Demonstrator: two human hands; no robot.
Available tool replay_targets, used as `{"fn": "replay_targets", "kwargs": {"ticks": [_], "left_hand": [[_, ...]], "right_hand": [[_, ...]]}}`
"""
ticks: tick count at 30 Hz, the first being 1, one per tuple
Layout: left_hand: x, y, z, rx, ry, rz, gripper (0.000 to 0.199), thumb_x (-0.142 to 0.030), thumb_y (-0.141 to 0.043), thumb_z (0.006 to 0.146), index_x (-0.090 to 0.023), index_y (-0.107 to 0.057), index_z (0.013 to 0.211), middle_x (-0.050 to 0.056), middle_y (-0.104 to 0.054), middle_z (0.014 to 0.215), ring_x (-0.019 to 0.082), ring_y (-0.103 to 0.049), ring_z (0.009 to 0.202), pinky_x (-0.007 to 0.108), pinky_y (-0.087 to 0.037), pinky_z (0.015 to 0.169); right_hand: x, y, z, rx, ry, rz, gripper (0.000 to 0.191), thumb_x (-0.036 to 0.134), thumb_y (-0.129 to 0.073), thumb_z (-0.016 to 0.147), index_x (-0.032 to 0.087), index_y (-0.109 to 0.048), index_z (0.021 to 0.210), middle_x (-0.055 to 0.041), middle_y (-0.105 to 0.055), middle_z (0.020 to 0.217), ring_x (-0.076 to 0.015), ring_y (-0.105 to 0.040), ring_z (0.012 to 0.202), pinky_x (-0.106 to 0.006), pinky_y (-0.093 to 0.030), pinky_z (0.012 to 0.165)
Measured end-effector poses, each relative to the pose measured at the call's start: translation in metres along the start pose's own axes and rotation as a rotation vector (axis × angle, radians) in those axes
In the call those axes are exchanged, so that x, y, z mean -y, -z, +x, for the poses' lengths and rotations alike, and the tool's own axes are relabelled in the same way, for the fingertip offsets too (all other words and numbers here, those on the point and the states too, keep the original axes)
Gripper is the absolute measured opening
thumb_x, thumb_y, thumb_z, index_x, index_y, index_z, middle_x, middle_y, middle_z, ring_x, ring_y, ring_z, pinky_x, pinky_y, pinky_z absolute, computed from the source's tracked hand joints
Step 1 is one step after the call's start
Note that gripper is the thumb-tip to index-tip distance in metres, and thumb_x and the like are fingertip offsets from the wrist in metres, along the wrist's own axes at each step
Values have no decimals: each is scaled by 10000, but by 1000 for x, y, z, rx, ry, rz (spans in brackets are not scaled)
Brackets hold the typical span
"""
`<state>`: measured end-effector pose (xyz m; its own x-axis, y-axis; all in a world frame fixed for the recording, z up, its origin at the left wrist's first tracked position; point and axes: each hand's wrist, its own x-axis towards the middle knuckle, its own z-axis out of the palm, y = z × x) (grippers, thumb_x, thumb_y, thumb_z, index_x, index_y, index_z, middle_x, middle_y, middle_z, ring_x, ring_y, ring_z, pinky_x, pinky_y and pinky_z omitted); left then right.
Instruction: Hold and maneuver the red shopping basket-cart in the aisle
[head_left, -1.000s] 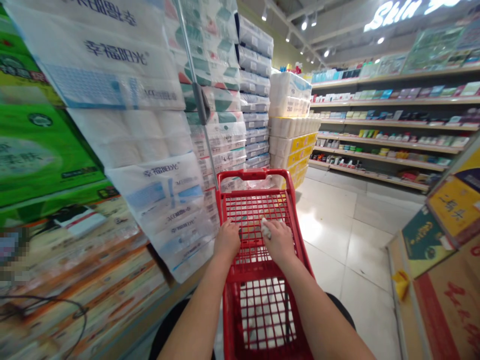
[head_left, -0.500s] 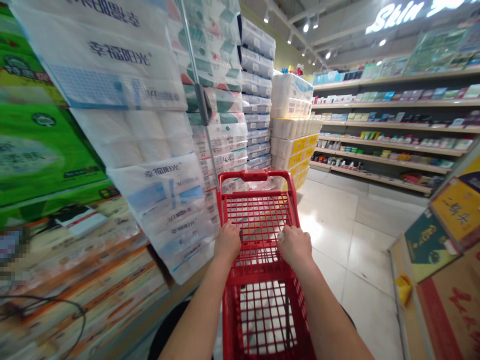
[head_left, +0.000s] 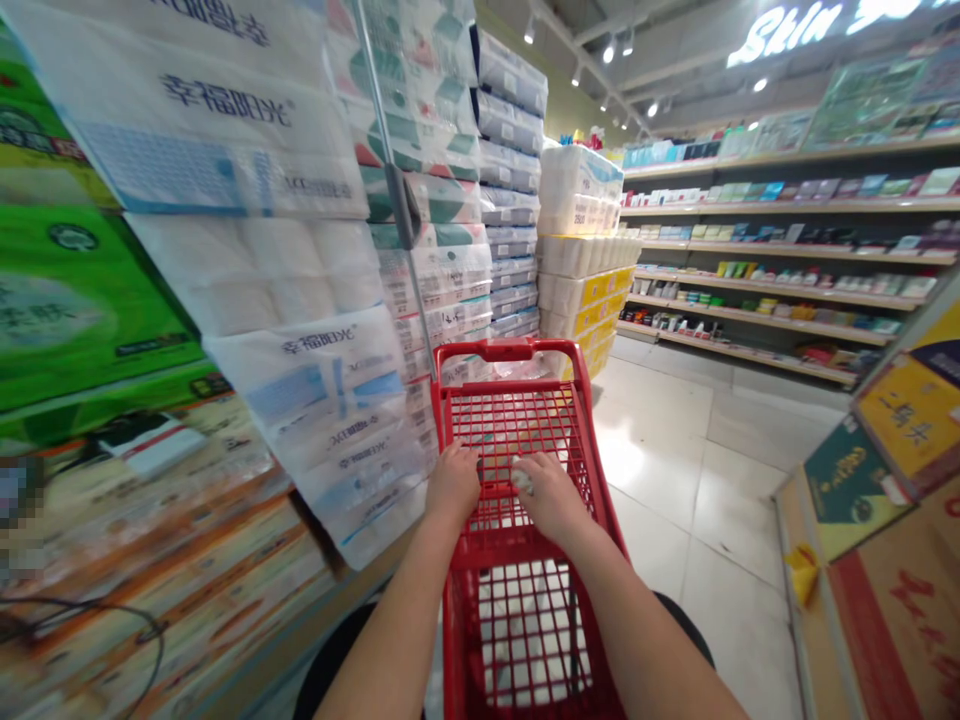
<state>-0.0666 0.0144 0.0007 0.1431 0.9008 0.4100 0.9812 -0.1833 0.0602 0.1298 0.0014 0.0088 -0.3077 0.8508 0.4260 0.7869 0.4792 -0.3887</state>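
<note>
A red plastic shopping cart (head_left: 577, 400) with a grid basket stands directly in front of me. My left hand (head_left: 453, 484) is closed on the cart's left side, its fingers curled over the red plastic. Above the middle of the upper grid is my right hand (head_left: 549, 492), away from the right rail. Between its curled fingers shows a small, crumpled whitish thing (head_left: 523, 476), which may be tissue. Whether this hand also touches the grid I cannot tell.
Tall stacks of wrapped toilet paper (head_left: 315, 385) rise close on the left, beside green packs (head_left: 90, 290). Cardboard boxes (head_left: 911, 610) stand at the right. Product shelves (head_left: 780, 255) line the back beyond the tiled floor (head_left: 675, 500).
My right hand has left the cart's right side and moved left over the grid. My left hand keeps its place. The view has shifted slightly.
</note>
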Motion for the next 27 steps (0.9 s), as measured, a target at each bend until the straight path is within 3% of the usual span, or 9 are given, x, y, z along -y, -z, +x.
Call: {"fn": "replay_targets", "kwargs": {"ticks": [3, 6, 9, 11, 15, 20, 25, 27], "left_hand": [[-2, 2, 6, 19, 25, -17, 373, -74, -416, 825, -115, -700, 1062, 123, -702, 1074, 224, -521, 1202, 366, -379, 1076], [-13, 5, 16, 36, 214, -8, 330, -125, -418, 840, -112, -726, 956, 141, -699, 1026, 232, -584, 1088, 350, -449, 960], [-27, 3, 21, 25, 373, 39, 328, -182, -410, 853, -100, -724, 895, 165, -685, 970, 253, -605, 1004, 373, -465, 871], [-34, -1, 19, -30, 379, 55, 315, -195, -416, 851, -111, -711, 927, 157, -679, 980, 263, -564, 1080, 382, -437, 905], [-35, -9, 12, -100, 365, 71, 301, -189, -415, 850, -134, -679, 986, 139, -666, 1058, 248, -487, 1176, 383, -373, 979], [-28, -13, 12, -78, 316, 54, 313, -193, -387, 865, -128, -675, 971, 147, -668, 1028, 254, -473, 1166, 403, -351, 977], [-29, -12, 11, -81, 309, 38, 316, -214, -391, 870, -117, -676, 968, 156, -667, 1042, 260, -459, 1189, 412, -331, 994], [-31, -12, 10, -79, 309, 43, 332, -227, -386, 875, -111, -684, 963, 160, -670, 1040, 262, -454, 1200, 411, -328, 1001]], "right_hand": [[-1, -6, 5, -115, -81, -30, 336, 134, -575, 813, 228, -634, 1130, -63, -611, 1065, -223, -496, 1007, -320, -397, 894], [-4, -12, 10, -219, -202, -71, 358, 135, -554, 820, 194, -620, 1167, -84, -612, 1065, -238, -486, 1011, -345, -390, 908], [-4, -18, 11, -173, -102, -27, 382, 110, -552, 799, 225, -626, 1156, -61, -618, 1073, -221, -497, 995, -323, -399, 886], [-4, -19, 10, -182, -90, -23, 414, 106, -550, 791, 245, -615, 1175, -53, -620, 1088, -224, -503, 999, -331, -398, 881], [-10, -19, 13, -334, -231, -43, 501, 99, -502, 808, 195, -526, 1298, -97, -594, 1185, -257, -476, 1095, -389, -374, 944], [-13, -25, 17, -228, -48, 25, 512, 78, -497, 801, 204, -528, 1296, -68, -589, 1238, -223, -480, 1128, -359, -359, 999], [-10, -30, 16, -372, -232, -58, 420, 155, -481, 878, 208, -537, 1291, -99, -589, 1238, -268, -456, 1151, -428, -349, 985], [-8, -34, 15, -335, -188, -32, 436, 109, -464, 861, 204, -549, 1278, -99, -578, 1254, -252, -460, 1139, -401, -372, 970]]}}
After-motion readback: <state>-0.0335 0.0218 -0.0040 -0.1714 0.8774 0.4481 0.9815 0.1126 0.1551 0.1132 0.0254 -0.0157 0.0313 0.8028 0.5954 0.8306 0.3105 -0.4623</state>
